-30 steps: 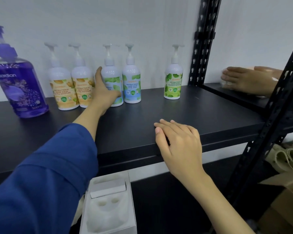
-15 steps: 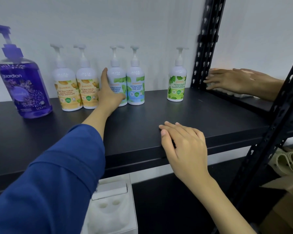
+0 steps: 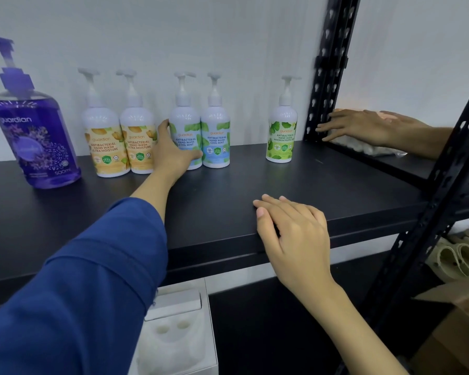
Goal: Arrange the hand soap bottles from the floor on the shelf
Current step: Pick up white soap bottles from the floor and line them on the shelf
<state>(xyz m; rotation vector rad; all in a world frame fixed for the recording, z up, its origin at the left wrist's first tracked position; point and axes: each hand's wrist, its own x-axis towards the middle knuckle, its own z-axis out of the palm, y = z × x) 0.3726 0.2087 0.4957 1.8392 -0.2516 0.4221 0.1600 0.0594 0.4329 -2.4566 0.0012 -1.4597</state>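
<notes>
Nothing has shifted: left hand (image 3: pixel 171 155) grips mint bottle (image 3: pixel 186 136); right hand (image 3: pixel 293 234) lies flat on shelf (image 3: pixel 336 190) edge.

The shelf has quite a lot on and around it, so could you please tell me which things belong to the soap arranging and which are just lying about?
Job:
- purple bottle
- two Ultra Moisture bottles
- two Cool Mint bottles, left hand gripping one
- green bottle
- shelf

Lying about:
- white foam box
- cardboard box
- another person's hands

Open gap on shelf (image 3: pixel 336 185)

I see free room btwn cool mint bottle (image 3: pixel 215 136) & green bottle (image 3: pixel 282 133); upright post (image 3: pixel 328 69) blocks right.
</notes>
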